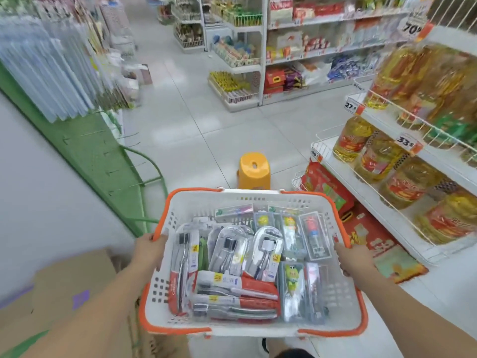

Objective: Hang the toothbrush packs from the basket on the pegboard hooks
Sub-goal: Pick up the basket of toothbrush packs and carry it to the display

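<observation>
Both forearms reach forward from the bottom of the view, each hand gripping a side of a white basket [343, 301] with orange handles. On the left rim the left hand [149, 248] has its fingers curled over the orange edge, and the right hand [352, 257] clasps the right rim the same way, so the basket hangs between them above the floor. Inside lie the toothbrush packs [232, 267], flat and overlapping: clear blister packs with grey brushes in the middle, red-and-white packs along the near side, children's packs with cartoon figures to the right. Just beyond the basket's far edge stands a yellow stool [254, 171] on the tiled floor. To the left rises a green pegboard [103, 156] with bare hooks low down and hanging goods higher up. Shelves of oil bottles [382, 161] line the right.
</observation>
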